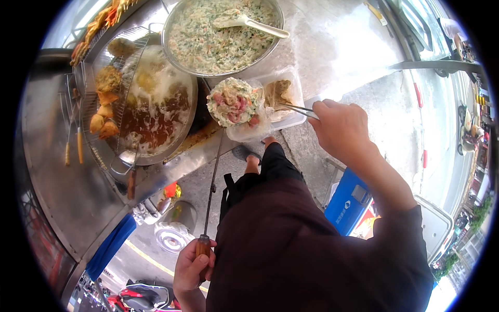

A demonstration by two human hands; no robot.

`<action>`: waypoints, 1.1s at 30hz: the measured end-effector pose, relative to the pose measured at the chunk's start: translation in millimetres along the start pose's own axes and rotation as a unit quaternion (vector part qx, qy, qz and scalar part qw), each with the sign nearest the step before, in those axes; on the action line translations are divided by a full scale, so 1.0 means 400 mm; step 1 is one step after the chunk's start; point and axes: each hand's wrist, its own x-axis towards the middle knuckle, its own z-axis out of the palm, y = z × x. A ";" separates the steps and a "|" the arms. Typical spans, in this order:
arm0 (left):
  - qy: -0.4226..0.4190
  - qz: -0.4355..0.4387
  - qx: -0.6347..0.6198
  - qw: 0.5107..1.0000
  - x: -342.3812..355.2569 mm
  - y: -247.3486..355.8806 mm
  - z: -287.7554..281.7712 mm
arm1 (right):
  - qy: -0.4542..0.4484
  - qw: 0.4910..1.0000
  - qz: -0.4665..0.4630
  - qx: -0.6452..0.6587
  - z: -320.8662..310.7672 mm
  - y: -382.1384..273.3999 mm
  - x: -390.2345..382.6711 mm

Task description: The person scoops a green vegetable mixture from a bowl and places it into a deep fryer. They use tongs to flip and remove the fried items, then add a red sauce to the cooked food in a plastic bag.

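My left hand (pixel 193 268) grips the wooden handle (pixel 203 248) of a long metal ladle, whose rod reaches up to a mound of vegetable batter (pixel 226 104) topped with pink, meat-like pieces. My right hand (pixel 338 125) is closed on thin metal tongs (pixel 303 111), their tips in a brown, crumpled filling (pixel 276 92) inside a translucent plastic container (pixel 291 120). Left of the mound, a pan of bubbling oil (pixel 150 114) has a wire rack (pixel 112 73) with fried fritters along its side.
A large bowl of batter (pixel 197 41) with a white spoon (pixel 249 25) stands above. Long-handled utensils (pixel 80 145) lie at left on the steel counter (pixel 47 156). A blue box (pixel 345 200) is below my right arm. A scooter (pixel 138 296) stands beyond the lower edge.
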 end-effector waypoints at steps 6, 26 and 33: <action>-0.011 0.009 0.002 1.000 0.011 0.007 -0.001 | -0.045 0.999 0.029 -0.010 0.015 -0.022 0.052; -0.063 0.026 -0.005 0.998 0.024 -0.015 -0.032 | 0.027 0.972 0.076 0.219 -0.044 -0.109 -0.003; -0.083 0.035 -0.022 0.996 0.006 -0.038 -0.053 | 0.089 0.977 0.074 0.177 0.008 -0.123 -0.010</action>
